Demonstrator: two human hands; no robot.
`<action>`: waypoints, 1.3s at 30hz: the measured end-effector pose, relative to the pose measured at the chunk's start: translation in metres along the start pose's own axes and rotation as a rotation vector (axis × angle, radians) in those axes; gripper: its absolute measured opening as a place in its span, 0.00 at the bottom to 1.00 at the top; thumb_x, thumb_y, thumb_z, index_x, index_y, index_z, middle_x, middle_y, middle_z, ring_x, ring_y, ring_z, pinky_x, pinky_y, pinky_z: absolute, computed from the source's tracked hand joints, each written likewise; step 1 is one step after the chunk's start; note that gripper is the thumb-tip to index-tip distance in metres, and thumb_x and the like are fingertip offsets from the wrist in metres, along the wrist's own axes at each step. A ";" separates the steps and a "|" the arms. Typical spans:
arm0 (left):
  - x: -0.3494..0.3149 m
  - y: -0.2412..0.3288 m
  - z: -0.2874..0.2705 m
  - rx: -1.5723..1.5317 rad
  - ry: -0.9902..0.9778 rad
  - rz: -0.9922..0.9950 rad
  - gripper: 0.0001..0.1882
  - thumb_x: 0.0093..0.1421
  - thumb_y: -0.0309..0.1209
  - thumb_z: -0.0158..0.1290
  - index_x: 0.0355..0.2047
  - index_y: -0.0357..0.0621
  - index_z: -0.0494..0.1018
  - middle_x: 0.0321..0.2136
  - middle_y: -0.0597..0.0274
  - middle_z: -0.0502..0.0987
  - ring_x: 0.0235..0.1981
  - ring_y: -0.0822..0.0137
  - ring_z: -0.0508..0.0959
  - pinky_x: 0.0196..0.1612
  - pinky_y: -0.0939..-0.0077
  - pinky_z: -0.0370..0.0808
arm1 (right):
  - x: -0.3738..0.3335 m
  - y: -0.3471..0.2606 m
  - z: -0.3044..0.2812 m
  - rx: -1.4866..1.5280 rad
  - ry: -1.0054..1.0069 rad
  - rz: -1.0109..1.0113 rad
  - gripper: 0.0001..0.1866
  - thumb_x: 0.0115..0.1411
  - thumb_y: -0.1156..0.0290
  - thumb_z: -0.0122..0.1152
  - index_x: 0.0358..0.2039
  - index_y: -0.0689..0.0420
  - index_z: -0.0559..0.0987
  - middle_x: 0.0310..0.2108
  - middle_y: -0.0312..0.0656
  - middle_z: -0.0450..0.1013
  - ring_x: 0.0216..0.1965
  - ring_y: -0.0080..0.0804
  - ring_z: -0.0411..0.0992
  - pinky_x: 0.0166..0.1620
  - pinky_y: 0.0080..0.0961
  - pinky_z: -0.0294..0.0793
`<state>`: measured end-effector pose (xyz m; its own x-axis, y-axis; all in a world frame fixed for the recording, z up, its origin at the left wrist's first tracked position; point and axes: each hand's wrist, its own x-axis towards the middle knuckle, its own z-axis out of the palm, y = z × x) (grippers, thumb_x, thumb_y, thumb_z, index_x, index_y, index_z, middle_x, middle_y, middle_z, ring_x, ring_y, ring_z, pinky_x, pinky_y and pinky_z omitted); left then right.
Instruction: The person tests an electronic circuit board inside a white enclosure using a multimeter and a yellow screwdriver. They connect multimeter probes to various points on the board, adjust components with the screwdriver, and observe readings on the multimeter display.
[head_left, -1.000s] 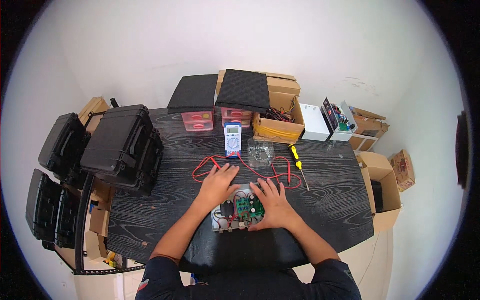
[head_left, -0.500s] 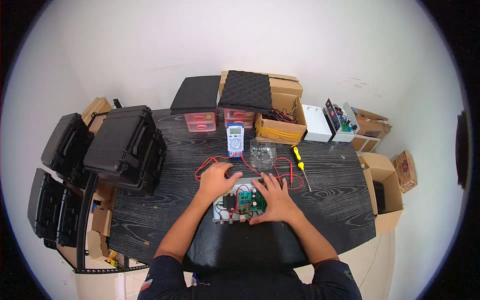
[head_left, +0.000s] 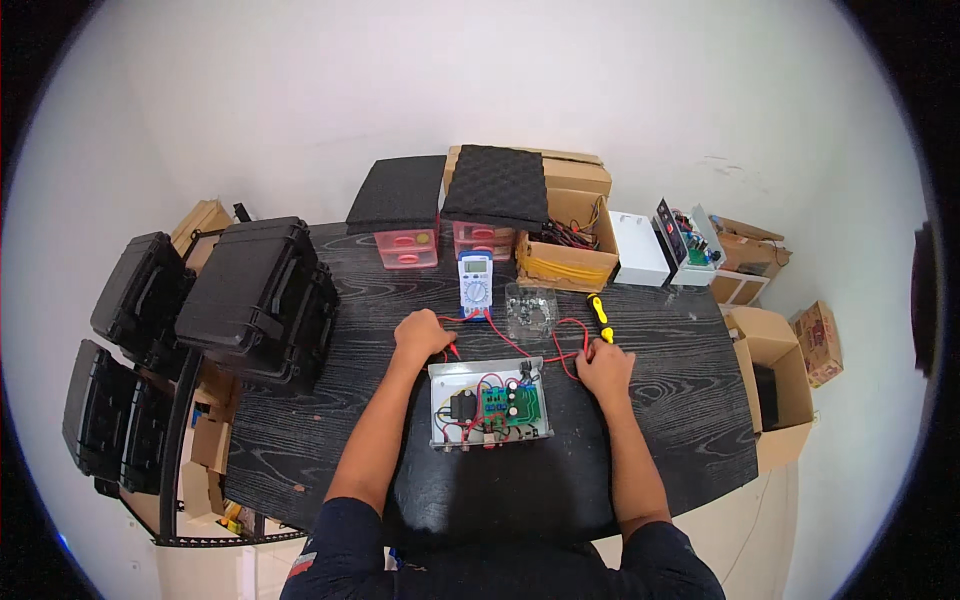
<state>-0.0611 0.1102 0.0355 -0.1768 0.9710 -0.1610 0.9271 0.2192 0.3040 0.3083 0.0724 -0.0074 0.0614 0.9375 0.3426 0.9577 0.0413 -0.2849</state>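
Observation:
An open metal case [head_left: 436, 412] lies in front of me, holding a green circuit board [head_left: 525, 408], a black transformer-like block [head_left: 463, 405] and red and black wires. Beyond it stands a blue-and-white multimeter [head_left: 477, 291] with red test leads running out to both sides. At the case's far left corner, my left hand [head_left: 420, 336] is closed on a red test probe [head_left: 455, 351], part of which shows by the fingers. My right hand [head_left: 607, 369], to the right of the case, is closed around the other red test probe, mostly covered by its fingers.
Just beyond the right hand lies a yellow-and-black screwdriver [head_left: 600, 315], its shaft partly hidden. A clear tray of small parts [head_left: 531, 311] sits beside the multimeter. Farther back are a cardboard box of cables [head_left: 566, 265] and a white case [head_left: 640, 250]. Black hard cases [head_left: 245, 290] stand at left.
Both hands have left the metal case and moved apart, the left one outward and farther away, the right one to the right. Each has closed on a test probe.

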 end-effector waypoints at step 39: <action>-0.082 0.015 0.035 -0.711 0.073 0.790 0.11 0.61 0.33 0.68 0.38 0.41 0.81 0.45 0.50 0.86 0.49 0.50 0.86 0.54 0.58 0.80 | -0.070 -0.042 0.009 0.894 -0.091 -0.213 0.07 0.69 0.71 0.66 0.42 0.61 0.80 0.33 0.44 0.83 0.34 0.34 0.84 0.38 0.30 0.81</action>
<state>-0.0213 0.0305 0.0202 0.3492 0.8604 0.3712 0.3854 -0.4930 0.7800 0.2608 0.0085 -0.0273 -0.1494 0.9016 0.4060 0.3706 0.4318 -0.8223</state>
